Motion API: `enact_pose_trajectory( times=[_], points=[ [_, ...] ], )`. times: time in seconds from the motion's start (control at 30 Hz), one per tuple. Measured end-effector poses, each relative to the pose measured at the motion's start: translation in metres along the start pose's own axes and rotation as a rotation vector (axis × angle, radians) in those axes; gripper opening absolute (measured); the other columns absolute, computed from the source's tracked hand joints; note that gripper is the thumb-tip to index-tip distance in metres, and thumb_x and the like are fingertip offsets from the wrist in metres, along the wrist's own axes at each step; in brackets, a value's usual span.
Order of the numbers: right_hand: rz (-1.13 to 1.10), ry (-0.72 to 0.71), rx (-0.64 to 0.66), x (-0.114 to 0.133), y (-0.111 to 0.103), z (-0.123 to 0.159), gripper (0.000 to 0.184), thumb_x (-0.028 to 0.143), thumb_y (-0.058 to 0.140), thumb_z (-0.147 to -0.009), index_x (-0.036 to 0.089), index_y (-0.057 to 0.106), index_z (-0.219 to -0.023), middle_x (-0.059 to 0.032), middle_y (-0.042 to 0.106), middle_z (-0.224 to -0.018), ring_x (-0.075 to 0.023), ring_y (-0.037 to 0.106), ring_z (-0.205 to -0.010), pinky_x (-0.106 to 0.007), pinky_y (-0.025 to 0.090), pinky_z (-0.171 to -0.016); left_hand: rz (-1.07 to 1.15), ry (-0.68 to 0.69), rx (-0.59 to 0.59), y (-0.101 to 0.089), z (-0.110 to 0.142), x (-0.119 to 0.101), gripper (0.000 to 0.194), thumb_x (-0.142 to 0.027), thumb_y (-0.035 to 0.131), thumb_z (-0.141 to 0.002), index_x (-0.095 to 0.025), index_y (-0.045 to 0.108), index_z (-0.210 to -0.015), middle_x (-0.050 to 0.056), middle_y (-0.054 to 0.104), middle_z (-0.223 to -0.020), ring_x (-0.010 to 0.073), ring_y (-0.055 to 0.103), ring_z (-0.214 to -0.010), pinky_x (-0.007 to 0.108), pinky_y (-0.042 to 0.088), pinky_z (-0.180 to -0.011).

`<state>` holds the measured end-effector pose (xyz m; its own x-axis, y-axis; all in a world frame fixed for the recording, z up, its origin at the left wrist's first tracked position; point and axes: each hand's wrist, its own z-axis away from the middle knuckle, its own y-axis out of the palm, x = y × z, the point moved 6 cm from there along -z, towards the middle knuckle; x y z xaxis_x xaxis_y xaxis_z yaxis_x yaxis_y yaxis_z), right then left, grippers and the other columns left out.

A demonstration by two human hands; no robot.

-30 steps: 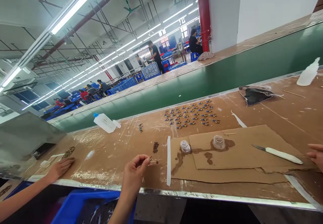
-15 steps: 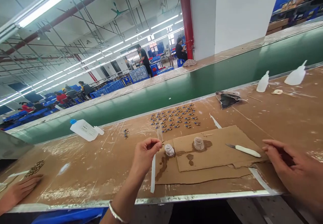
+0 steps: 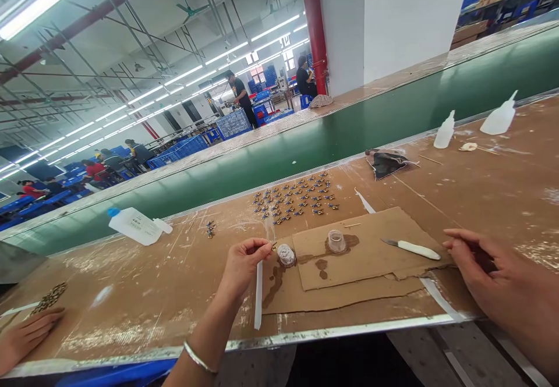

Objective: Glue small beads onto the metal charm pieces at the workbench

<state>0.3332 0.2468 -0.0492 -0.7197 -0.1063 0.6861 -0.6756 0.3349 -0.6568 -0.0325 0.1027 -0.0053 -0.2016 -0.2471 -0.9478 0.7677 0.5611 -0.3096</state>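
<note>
By the left end of the brown cardboard (image 3: pixel 362 297), the left hand (image 3: pixel 244 265) pinches a tiny part (image 3: pixel 274 247) between closed thumb and finger, just beside a small whitish cup (image 3: pixel 286 255), while the right hand (image 3: pixel 502 282), half open and empty, rests near the knife (image 3: pixel 418 249).

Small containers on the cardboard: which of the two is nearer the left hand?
The whitish container, just right of the left hand; the other, a clear container, stands farther right, towards the knife.

Silver bangle (image 3: pixel 196 360) on left forearm (image 3: pixel 213 327)
</note>
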Motion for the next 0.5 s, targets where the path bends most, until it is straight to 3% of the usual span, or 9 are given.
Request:
enact_pose_trajectory(
  times=[0.5],
  points=[
    [-0.005, -0.083, -0.049, -0.01, 0.005, 0.001, 0.042, 0.06, 0.039, -0.068, 0.033, 0.062, -0.09, 0.0054, 0.064, -0.07, -0.0128, 0.051, -0.046, -0.026, 0.039, -0.046, 0.024, -0.008, -0.036, -0.003, 0.002, 0.003, 0.02, -0.032, 0.074, -0.055, -0.015, 0.068, -0.064, -0.001, 0.064, -0.059, 0.0095, 0.053, -0.056, 0.021, 0.038, -0.058]
  ],
)
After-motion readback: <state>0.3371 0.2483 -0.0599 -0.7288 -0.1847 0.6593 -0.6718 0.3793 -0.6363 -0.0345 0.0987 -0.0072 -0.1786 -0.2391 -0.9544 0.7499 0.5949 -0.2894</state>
